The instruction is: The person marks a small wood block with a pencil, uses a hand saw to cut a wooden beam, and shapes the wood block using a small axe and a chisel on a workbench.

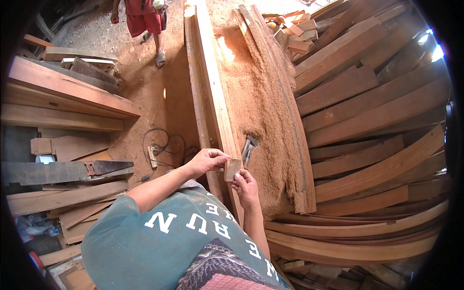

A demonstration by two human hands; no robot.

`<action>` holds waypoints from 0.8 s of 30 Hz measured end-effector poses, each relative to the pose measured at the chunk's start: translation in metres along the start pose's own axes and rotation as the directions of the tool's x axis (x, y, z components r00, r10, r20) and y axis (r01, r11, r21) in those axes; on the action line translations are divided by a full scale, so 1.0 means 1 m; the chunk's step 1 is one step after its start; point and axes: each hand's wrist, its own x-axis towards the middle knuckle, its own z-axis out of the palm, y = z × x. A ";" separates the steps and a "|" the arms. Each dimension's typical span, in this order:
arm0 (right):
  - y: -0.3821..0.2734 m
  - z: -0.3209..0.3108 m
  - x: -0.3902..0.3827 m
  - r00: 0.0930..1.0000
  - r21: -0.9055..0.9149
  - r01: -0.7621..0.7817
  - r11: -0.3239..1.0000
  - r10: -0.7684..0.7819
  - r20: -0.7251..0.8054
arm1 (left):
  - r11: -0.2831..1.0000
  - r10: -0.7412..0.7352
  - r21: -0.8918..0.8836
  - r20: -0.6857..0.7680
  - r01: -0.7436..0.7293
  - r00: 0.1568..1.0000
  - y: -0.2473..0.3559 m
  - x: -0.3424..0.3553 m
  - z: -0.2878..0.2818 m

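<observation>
Orange-brown sawdust coats the ground ahead of the fingers, with stacked brown wooden planks to their right and reddish-brown boards to their left. Beneath the fingers runs a long, pale, straight wooden beam. Left hand fingers pinch the upper left edge of a small, flat, brown rectangular block, and right hand fingers pinch its lower right edge, so it sits between them, over the beam; whether it touches the beam, I cannot tell. Just ahead of the right fingers lies a dark metal-headed tool. Well left of the fingers lies a long grey handsaw.
</observation>
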 end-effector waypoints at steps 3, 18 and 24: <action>0.005 -0.003 -0.001 1.000 0.038 0.030 0.999 -0.030 -0.005 | 0.997 0.042 0.060 -0.016 -0.041 0.999 0.002 -0.003 0.002; 0.006 0.027 -0.012 0.959 -0.280 0.273 0.921 -0.282 0.009 | 0.982 0.066 0.176 0.005 -0.066 0.998 -0.005 -0.019 -0.020; 0.009 0.032 -0.008 0.947 -0.274 0.310 0.910 -0.322 0.003 | 0.984 0.079 0.162 -0.049 -0.070 0.996 -0.017 -0.019 -0.016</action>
